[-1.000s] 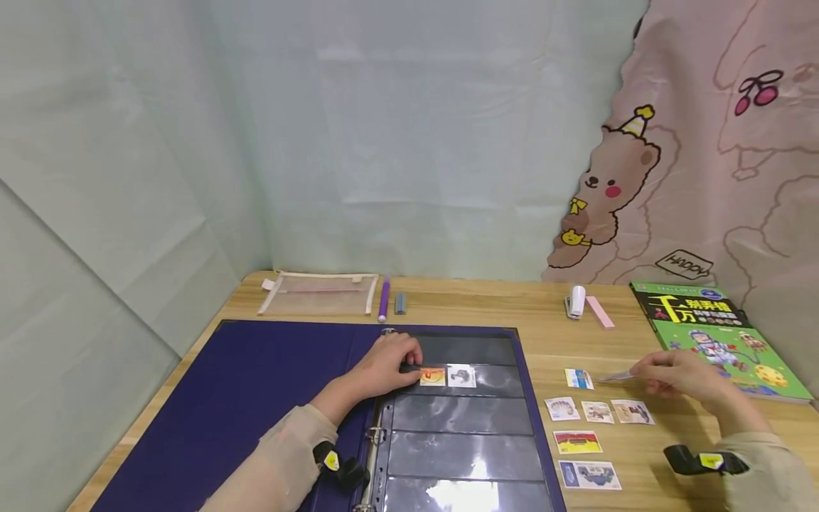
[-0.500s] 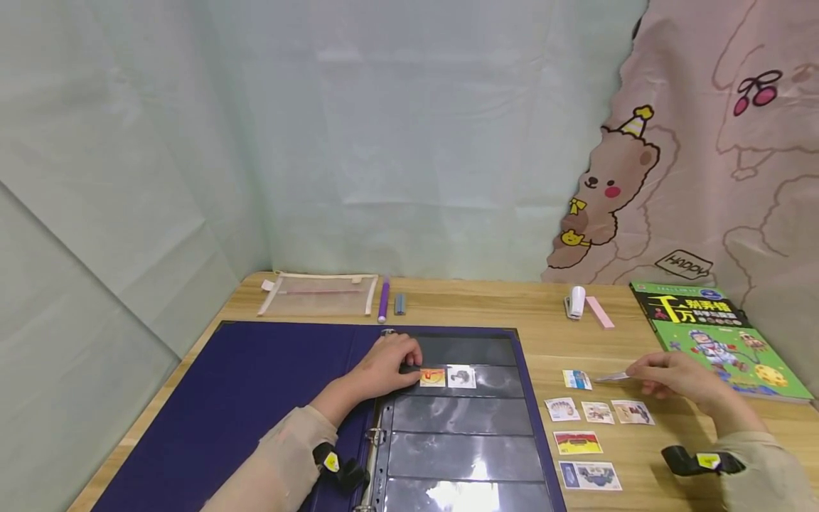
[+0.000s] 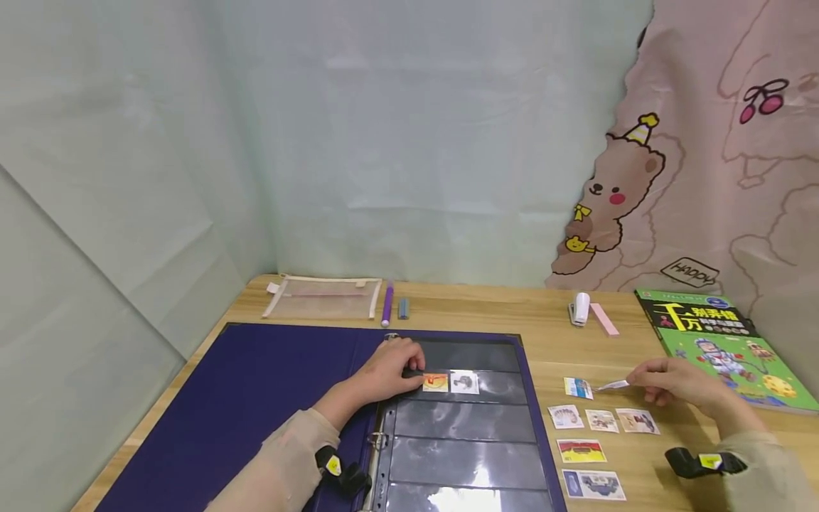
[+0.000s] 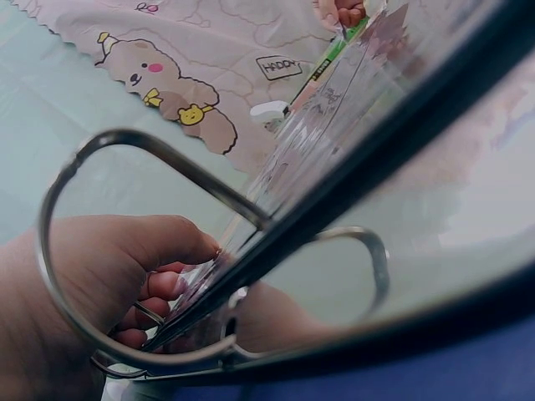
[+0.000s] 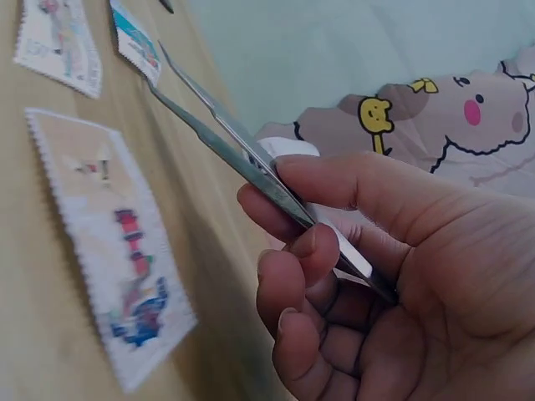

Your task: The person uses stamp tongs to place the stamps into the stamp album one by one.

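Observation:
My left hand [image 3: 392,370] rests on the dark pocket page [image 3: 463,418] of a blue ring binder [image 3: 281,398], thumb tip beside an orange stamp [image 3: 436,382]. A grey-and-white stamp [image 3: 464,382] sits right of that one in the same row. In the left wrist view a metal ring [image 4: 109,138] crosses in front of this hand. My right hand [image 3: 672,382] pinches metal tweezers [image 5: 242,163] between thumb and fingers. Their slightly parted tips reach the right edge of a blue-and-white stamp [image 3: 579,387] on the table.
Several stamps lie right of the binder, including a red-and-yellow one [image 3: 581,451]. Behind them are a white stapler [image 3: 579,309], a pink strip [image 3: 604,319] and a green book [image 3: 729,348]. A mesh pouch [image 3: 326,297] and purple pen [image 3: 387,304] lie beyond the binder.
My right hand has brought the tweezers slightly left, their tips now at the blue-and-white stamp. The left hand stays on the page. The head view has tilted up slightly.

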`<state>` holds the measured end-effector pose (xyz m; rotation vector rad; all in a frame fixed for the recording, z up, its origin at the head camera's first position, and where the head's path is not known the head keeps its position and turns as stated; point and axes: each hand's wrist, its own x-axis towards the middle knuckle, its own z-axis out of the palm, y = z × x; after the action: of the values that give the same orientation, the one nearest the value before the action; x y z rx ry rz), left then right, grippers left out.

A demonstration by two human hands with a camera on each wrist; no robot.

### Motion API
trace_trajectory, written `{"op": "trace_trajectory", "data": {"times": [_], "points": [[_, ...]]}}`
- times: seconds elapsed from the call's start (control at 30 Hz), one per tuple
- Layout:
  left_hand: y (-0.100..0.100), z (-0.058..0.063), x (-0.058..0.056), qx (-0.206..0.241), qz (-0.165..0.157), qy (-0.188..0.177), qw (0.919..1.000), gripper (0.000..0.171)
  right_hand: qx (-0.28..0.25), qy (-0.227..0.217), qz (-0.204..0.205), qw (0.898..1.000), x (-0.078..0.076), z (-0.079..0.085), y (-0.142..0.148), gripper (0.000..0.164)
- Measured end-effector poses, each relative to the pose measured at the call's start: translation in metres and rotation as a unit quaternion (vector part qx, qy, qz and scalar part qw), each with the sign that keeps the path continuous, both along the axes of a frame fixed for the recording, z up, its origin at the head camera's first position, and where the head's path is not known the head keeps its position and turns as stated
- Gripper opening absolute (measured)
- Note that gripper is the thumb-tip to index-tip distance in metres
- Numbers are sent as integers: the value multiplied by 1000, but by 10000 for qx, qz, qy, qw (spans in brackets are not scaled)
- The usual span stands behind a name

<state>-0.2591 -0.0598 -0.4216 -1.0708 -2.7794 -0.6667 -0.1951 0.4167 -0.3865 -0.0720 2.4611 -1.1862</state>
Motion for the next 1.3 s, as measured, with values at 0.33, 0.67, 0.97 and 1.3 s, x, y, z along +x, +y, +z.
{"op": "trace_trajectory", "data": {"times": [0.33, 0.67, 0.97, 1.3], "points": [[0, 2, 1, 38, 6, -36, 10000, 17, 139, -3, 427, 9990, -14, 9, 1, 34], [-1, 2, 1, 42, -5, -63, 10000, 17, 73, -320, 549, 9980, -25, 4, 3, 32], [-1, 2, 2, 64, -56, -36, 10000, 17, -139, -386, 724, 9965, -28, 3, 3, 30], [0, 4, 3, 94, -35, -81, 9999, 17, -152, -331, 755, 9965, -29, 1, -1, 31]]}}
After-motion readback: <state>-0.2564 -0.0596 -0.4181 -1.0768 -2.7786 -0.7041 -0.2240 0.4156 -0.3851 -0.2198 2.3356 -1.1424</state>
